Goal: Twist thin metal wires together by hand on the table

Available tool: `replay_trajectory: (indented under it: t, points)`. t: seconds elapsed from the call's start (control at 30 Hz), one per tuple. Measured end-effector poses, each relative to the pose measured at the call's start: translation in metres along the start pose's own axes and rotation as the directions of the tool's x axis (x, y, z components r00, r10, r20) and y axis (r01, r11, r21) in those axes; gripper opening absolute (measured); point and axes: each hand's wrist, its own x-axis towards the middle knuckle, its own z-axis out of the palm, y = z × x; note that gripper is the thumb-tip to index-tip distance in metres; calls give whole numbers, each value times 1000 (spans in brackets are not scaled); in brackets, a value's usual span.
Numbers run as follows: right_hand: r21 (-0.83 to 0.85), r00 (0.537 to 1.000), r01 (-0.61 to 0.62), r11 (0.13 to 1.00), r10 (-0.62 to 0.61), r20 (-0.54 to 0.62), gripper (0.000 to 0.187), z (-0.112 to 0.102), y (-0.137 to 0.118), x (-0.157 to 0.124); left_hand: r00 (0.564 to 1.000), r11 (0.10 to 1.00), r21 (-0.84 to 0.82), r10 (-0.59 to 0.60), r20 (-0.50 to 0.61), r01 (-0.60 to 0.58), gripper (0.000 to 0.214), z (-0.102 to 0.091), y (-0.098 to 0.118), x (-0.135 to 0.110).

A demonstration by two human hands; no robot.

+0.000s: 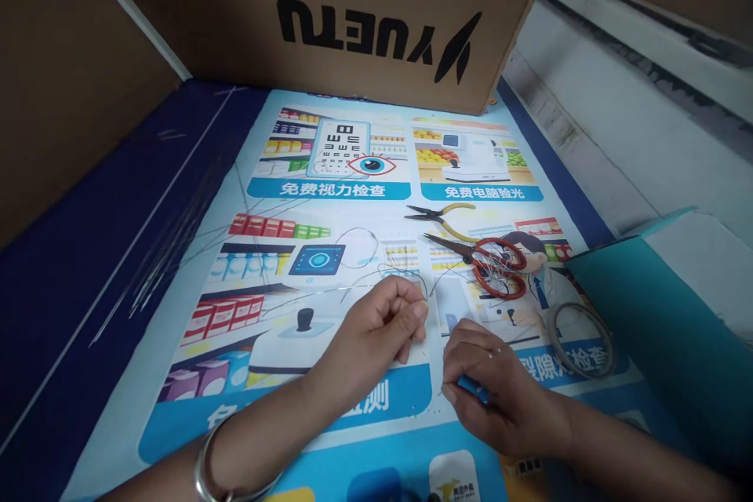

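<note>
My left hand (385, 321) is closed, with thumb and forefinger pinched on a thin wire (329, 291). The wire curves in loose loops above the fingers and trails off to the left. My right hand (506, 396) is a little to the right, fingers wrapped round a blue-handled tool (472, 388); its working end is hidden, so I cannot tell its exact kind. Beyond the hands lie red-handled scissors (456, 247), with tangled bits of wire over the handles. Pliers with yellow handles (435, 215) rest just behind them.
A coil of wire (553, 337) lies right of my right hand, beside a teal box (635, 306). Several long wires (158, 267) are spread at the left. A large cardboard box (235, 39) stands across the back of the printed table cover (415, 220).
</note>
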Motion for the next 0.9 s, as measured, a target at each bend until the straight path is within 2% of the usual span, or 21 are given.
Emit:
replay_trajectory:
  t: [0.17, 0.5, 0.9]
  points:
    - [-46, 995, 62, 997, -58, 80, 12, 9, -4, 2, 999, 999, 27, 40, -3, -40, 12, 0, -3, 0]
    - [-153, 979, 32, 988, 0, 205, 6, 19, -8, 1, 998, 997, 41, 59, 16, -60, 11, 0, -6, 1]
    - [-195, 979, 10, 981, 31, 203, 8, 21, -8, 1, 997, 998, 21, 64, 31, -65, 10, 0, -4, 1]
